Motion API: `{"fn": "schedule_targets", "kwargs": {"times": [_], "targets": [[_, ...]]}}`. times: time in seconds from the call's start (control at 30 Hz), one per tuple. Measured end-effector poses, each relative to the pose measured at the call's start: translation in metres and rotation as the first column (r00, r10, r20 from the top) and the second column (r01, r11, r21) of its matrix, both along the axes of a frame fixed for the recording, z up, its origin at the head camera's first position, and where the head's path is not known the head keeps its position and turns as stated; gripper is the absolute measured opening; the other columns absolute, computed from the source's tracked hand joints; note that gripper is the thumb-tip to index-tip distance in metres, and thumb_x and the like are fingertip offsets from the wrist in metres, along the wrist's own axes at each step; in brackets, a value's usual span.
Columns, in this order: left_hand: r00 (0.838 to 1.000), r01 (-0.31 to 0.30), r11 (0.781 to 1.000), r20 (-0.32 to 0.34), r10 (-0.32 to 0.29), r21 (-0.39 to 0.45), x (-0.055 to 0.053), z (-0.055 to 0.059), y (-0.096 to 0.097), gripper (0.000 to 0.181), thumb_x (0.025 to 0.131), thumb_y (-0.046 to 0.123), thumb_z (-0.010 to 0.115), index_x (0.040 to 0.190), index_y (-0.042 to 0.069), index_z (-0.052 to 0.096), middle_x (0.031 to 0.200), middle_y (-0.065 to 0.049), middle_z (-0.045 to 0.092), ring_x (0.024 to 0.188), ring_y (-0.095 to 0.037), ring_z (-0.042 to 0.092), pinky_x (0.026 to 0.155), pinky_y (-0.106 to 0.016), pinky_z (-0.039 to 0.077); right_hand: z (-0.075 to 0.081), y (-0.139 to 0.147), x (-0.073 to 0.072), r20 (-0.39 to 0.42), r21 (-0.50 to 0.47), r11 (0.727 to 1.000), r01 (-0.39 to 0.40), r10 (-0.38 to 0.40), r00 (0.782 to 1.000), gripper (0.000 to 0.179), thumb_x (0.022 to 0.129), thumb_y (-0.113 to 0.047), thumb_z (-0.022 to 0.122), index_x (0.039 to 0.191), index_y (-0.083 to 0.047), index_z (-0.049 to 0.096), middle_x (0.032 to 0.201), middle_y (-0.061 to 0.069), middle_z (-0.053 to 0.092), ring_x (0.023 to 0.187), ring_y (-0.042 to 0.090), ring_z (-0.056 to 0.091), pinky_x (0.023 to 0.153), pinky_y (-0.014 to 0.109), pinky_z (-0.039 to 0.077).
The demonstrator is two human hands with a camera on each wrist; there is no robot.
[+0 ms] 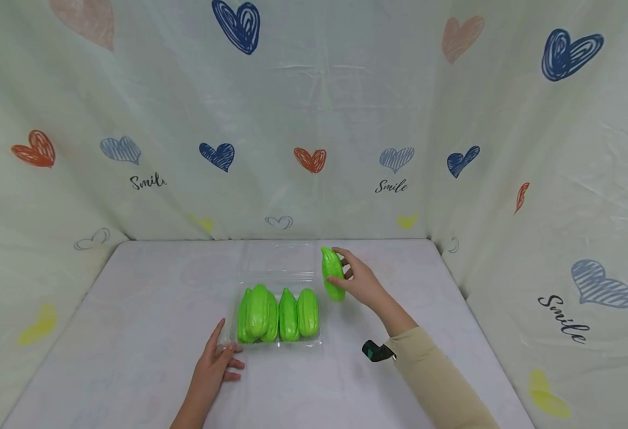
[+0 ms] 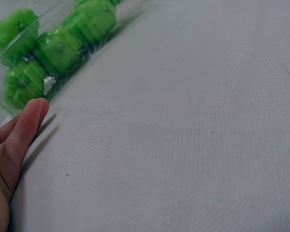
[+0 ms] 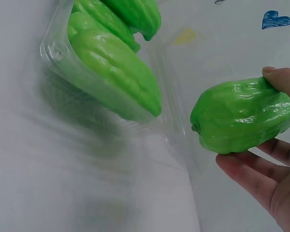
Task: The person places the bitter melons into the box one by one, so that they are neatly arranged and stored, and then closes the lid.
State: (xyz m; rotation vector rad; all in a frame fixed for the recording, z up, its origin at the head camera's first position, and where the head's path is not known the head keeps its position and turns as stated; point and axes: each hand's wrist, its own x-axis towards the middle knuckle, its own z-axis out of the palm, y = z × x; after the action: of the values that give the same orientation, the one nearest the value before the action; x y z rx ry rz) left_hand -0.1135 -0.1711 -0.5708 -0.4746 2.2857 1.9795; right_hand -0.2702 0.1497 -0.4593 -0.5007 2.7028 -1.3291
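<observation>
A glossy, bright green ridged gourd [image 1: 332,275] with one tapered end is held in my right hand [image 1: 361,280], above the table, right of a clear plastic box [image 1: 320,342]. In the right wrist view, the thumb [image 3: 286,81] lies on one side of the gourd [image 3: 244,116] and the fingers on the other. Inside the box lie several similar green gourds [image 1: 308,313], some stacked at the left. My left hand [image 1: 213,364] is at the box's near left corner with its fingers loosely extended; whether it touches the wall I cannot tell.
The box's clear lid [image 1: 279,257] lies folded back behind it. A white cloth covers the table [image 1: 148,333]. Curtains [image 1: 314,119] printed with hearts stand behind and on both sides. A small black device [image 1: 377,351] sits at my right wrist.
</observation>
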Motion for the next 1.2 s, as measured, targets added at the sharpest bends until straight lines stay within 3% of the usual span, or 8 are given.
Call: {"fn": "schedule_targets", "kwargs": {"times": [0.3,0.63,0.97,1.2], "targets": [[1.000,0.001,1.000,-0.005,-0.001,0.001,0.000,0.001,-0.001,0.067,0.103,0.025,0.052,0.158,0.026,0.014,0.108,-0.017,0.064,0.077,-0.026,0.069,0.060,-0.035,0.060,0.007,-0.023,0.009,0.014,-0.013,0.995,-0.104,0.104,0.994,0.073,0.090,-0.027,0.073,0.152,-0.024,0.034,0.113,0.007,0.055,0.082,0.018,0.058,0.065,0.032,0.054],[1.000,-0.004,1.000,-0.008,0.005,0.007,0.000,0.000,-0.001,0.067,0.102,0.026,0.053,0.157,0.028,0.015,0.109,-0.017,0.064,0.077,-0.026,0.069,0.060,-0.036,0.060,0.003,-0.045,0.014,0.036,0.008,0.978,-0.208,0.208,0.977,0.072,0.094,-0.030,0.067,0.154,-0.030,0.027,0.118,0.005,0.052,0.086,0.018,0.058,0.070,0.030,0.054],[0.998,0.015,1.000,-0.063,-0.014,0.009,0.001,-0.001,-0.003,0.065,0.103,0.024,0.052,0.157,0.023,0.016,0.106,-0.019,0.064,0.075,-0.024,0.069,0.059,-0.036,0.060,-0.003,-0.061,0.014,0.076,-0.021,0.970,-0.243,0.244,0.967,0.072,0.094,-0.035,0.067,0.154,-0.033,0.027,0.121,0.005,0.053,0.087,0.017,0.061,0.074,0.033,0.055],[0.999,0.014,1.000,-0.038,-0.013,0.021,0.002,0.001,-0.004,0.066,0.102,0.023,0.052,0.157,0.027,0.017,0.107,-0.017,0.064,0.076,-0.025,0.069,0.060,-0.035,0.060,-0.006,-0.070,0.013,0.104,-0.029,0.971,-0.235,0.237,0.966,0.074,0.091,-0.036,0.069,0.153,-0.032,0.029,0.114,0.007,0.053,0.082,0.016,0.063,0.072,0.034,0.055]]}}
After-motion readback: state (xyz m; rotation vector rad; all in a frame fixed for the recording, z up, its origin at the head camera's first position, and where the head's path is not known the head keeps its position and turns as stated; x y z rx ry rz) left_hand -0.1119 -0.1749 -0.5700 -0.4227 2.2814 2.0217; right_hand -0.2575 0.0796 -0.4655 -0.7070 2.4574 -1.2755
